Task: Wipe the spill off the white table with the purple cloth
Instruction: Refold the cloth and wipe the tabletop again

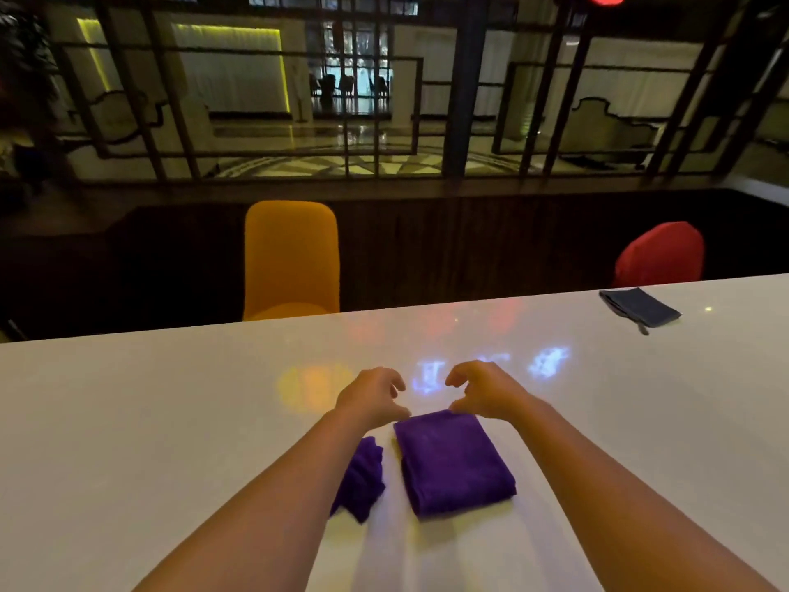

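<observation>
A folded purple cloth [454, 461] lies flat on the white table [128, 420], near me at the centre. A second, crumpled purple cloth [362, 478] sits just to its left, partly hidden under my left forearm. My left hand [370, 395] hovers at the folded cloth's far left corner, fingers curled and apart. At the far right corner my right hand [484, 390] has its fingers curled, thumb close to the cloth edge. Neither hand visibly grips anything. No spill stands out; I see only coloured light reflections on the tabletop.
A dark folded cloth [639, 307] lies near the table's far right edge. Beyond the far edge stand an orange chair [291, 258] and a red chair [659, 254]. A dark lattice screen [461, 87] closes the background.
</observation>
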Action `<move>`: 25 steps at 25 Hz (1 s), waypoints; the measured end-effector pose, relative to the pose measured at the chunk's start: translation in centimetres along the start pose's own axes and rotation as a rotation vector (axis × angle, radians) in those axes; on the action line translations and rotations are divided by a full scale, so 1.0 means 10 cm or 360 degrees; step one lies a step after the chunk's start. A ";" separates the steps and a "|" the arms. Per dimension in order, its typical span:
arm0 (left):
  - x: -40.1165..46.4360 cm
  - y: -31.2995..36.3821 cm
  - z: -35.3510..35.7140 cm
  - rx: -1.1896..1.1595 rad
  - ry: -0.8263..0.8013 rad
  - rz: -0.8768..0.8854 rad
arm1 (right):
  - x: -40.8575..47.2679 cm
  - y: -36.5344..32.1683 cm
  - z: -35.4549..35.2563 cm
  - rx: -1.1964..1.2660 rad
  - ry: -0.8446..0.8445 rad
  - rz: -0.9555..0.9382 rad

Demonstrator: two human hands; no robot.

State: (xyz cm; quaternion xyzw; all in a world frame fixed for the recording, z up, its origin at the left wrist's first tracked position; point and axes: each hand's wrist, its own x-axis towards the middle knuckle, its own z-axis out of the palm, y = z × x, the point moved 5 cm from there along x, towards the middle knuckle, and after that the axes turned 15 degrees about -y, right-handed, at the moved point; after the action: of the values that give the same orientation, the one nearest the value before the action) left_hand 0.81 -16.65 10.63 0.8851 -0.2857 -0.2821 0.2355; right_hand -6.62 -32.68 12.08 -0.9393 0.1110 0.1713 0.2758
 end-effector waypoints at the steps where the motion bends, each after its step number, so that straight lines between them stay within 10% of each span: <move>1: 0.10 -0.02 0.17 0.0015 -0.0064 -0.0009 | 0.03 0.17 0.11 -0.0046 -0.0022 0.0062; 14: 0.71 -0.18 1.36 0.0295 -0.0155 -0.0045 | 0.34 1.07 1.08 -0.0238 0.0019 0.0251; 25: 0.30 -0.07 -0.04 -0.0154 -0.0056 -0.0018 | 0.21 0.08 0.02 0.0140 0.0086 0.0004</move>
State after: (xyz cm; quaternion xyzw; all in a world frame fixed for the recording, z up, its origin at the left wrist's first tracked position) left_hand 3.34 -17.98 9.38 0.8691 -0.2709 -0.3123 0.2714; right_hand -5.01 -33.45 10.71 -0.9304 0.1271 0.1413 0.3134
